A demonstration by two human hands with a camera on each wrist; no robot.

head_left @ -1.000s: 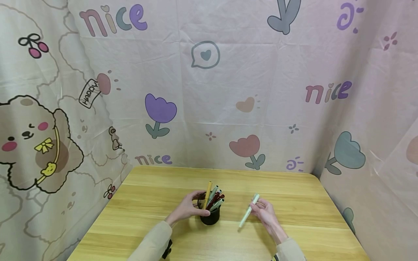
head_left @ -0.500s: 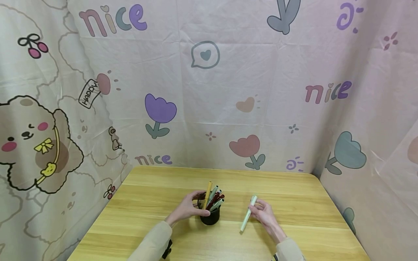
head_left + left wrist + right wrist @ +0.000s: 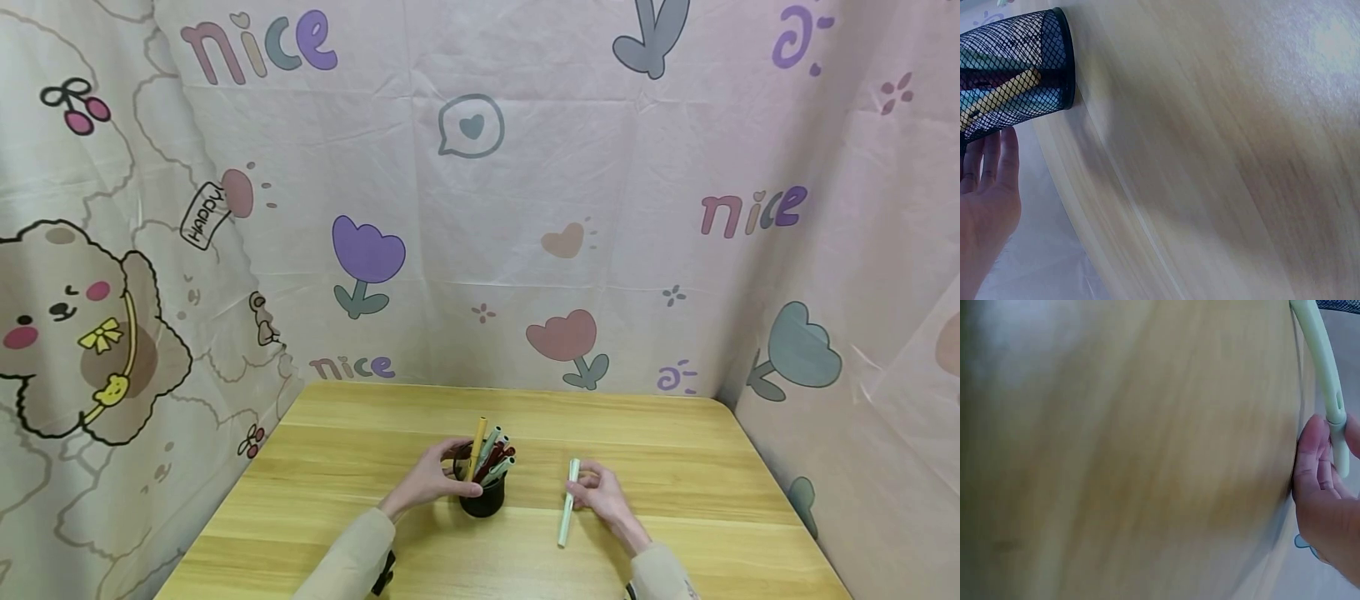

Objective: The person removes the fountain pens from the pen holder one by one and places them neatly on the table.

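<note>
A black mesh pen holder (image 3: 482,502) stands upright on the wooden table, filled with several pens. Among them are a yellow pen (image 3: 477,448), dark red pens (image 3: 492,458) and pale green ones. My left hand (image 3: 438,477) grips the holder from its left side, thumb across the front. In the left wrist view the mesh wall (image 3: 1016,69) shows the pens through it, with the fingers (image 3: 1007,159) against its side. To the right, my right hand (image 3: 602,496) pinches a pale green pen (image 3: 567,512) near its upper end. The pen tilts, its lower end toward the table's front.
The wooden table (image 3: 360,533) carries the pen holder near its middle. Behind it hangs a printed cloth (image 3: 465,217), with more cloth at the left and right sides. A black strap piece (image 3: 384,573) is at the left sleeve.
The pale green pen in my right hand has swung to a steeper angle, and its top end has moved left and toward me. My left hand and the pen holder stay put.
</note>
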